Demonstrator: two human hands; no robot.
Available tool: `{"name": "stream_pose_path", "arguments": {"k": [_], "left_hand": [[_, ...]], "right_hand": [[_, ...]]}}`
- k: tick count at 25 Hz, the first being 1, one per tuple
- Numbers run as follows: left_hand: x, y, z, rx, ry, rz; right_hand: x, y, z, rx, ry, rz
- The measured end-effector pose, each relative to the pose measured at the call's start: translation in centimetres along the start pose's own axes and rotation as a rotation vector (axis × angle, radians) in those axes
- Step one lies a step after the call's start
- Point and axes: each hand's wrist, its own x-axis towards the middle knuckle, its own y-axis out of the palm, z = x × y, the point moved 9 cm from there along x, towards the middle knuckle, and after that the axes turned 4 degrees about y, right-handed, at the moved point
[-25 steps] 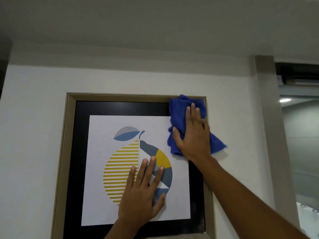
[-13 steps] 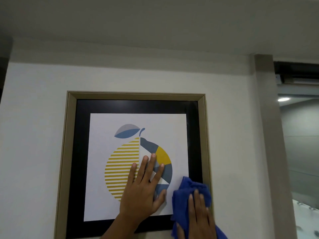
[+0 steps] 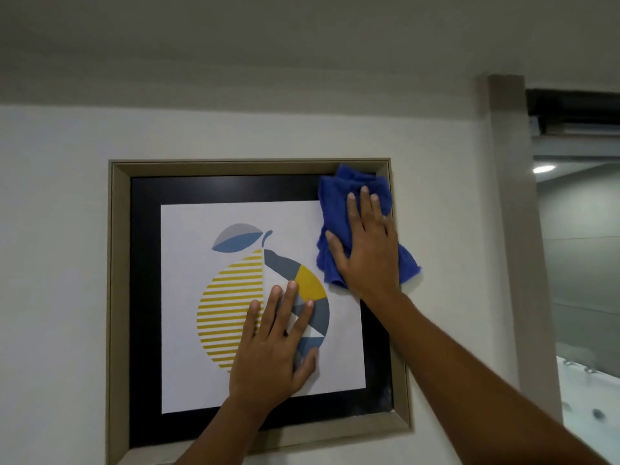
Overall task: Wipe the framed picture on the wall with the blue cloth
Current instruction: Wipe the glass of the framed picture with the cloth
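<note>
1. White wall point(image 3: 50, 263) is seen behind everything, and on it the framed picture point(image 3: 235, 223) is hung, with a beige frame, a black mat and a lemon print in yellow, grey and blue.
2. The blue cloth point(image 3: 339, 209) is bunched against the picture's upper right corner, where it covers part of the black mat and the frame's right edge; one fold is seen hanging past the frame onto the wall.
3. The cloth is pressed flat to the picture by the right hand point(image 3: 367, 250); its grip is spread open over the cloth, not clenched around it.
4. The left hand point(image 3: 271, 347) is laid flat on the print, fingers splayed over the lemon's lower right part, grasping nothing.
5. A beige pillar point(image 3: 516, 229) is seen right of the wall, well apart from the frame.
</note>
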Motion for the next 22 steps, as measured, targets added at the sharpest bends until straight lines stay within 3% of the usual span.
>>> {"name": "stream_pose_path", "arguments": {"k": [6,8,12,18,22], "left_hand": [[0.0,0.3,0.0,0.002,0.003,0.016],[0.0,0.4,-0.1,-0.001,-0.002,0.023],[0.0,0.5,-0.1,-0.001,-0.007,0.023],[-0.1,0.4,0.1,-0.007,0.001,0.014],[0.0,0.3,0.2,0.003,-0.006,0.013]], "right_hand": [[-20.8,2.1,-2.1,0.06,0.086,0.172],[-23.3,2.6,-2.5,0.075,0.1,0.234],[-22.2,3.4,-2.1,-0.031,0.312,0.224],[-23.2,3.2,-4.8,-0.259,-0.036,0.302],[-20.9,2.2,-4.9,-0.266,-0.15,0.341]]}}
